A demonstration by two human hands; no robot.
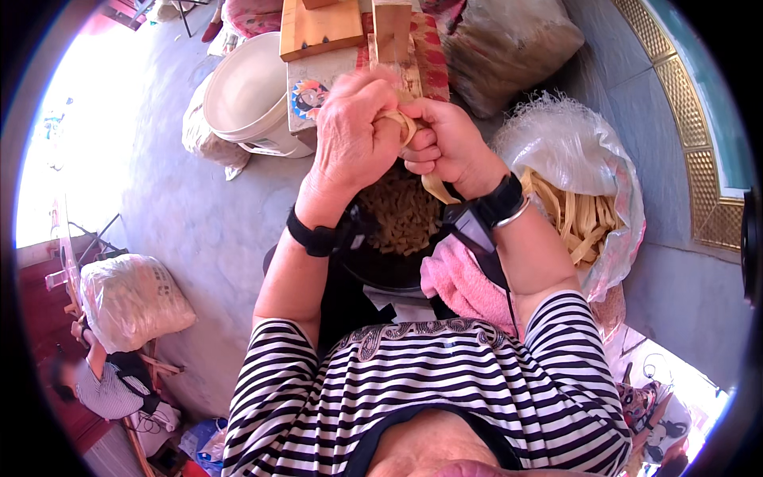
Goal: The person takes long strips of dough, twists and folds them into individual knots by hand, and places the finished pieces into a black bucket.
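Observation:
My left hand (360, 128) is curled in a fist, its knuckles slightly blurred, with a pale yellow flat strip (407, 123) bent at its thumb side. Right beside it, almost touching, my right hand (456, 143) pinches the same strip between thumb and fingers. A loose strip end (438, 189) hangs below the right hand. Under both wrists sits a dark round basin (381, 280) holding many short brownish cut pieces (399, 214). Just beyond the hands stands an upright wooden block (392, 33) on a bench (304, 68). What lies inside the left fist is hidden.
An open white woven sack (620, 179) of long yellow strips (578, 220) stands at right. A white bucket (247, 89) is left of the bench. A pink towel (459, 274) lies by my lap. Another person (107, 381) is at far left, near a full plastic sack (137, 301).

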